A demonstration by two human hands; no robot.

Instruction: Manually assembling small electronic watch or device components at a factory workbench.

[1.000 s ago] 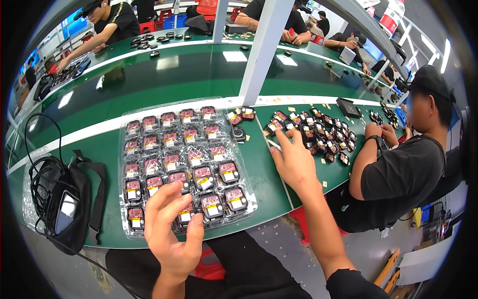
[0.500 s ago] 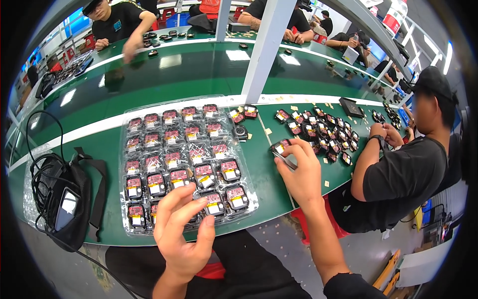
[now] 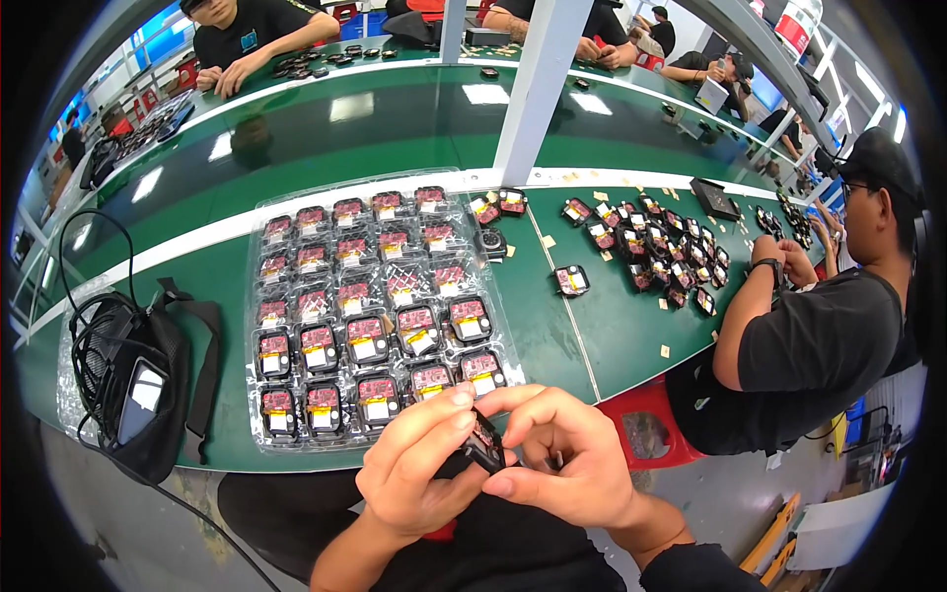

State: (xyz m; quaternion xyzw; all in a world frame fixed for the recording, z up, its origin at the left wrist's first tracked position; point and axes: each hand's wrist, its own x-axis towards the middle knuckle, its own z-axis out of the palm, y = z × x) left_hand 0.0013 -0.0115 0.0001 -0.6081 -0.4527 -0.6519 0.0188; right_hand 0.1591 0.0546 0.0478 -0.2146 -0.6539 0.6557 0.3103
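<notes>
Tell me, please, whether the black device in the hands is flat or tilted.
Tilted: the black device slants steeply between the fingers of the left hand and right hand.

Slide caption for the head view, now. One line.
Left hand and right hand hold a small black case near a clear tray of similar cases on a green table.

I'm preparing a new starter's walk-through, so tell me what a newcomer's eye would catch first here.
Probably the person's left hand and right hand, low in the middle, holding a tilted small black squarish device between them. Next, the large clear plastic tray beyond them and to the left, with rows of black-framed devices showing red boards. Then the crowded heap of similar devices on the green bench at right.
</notes>
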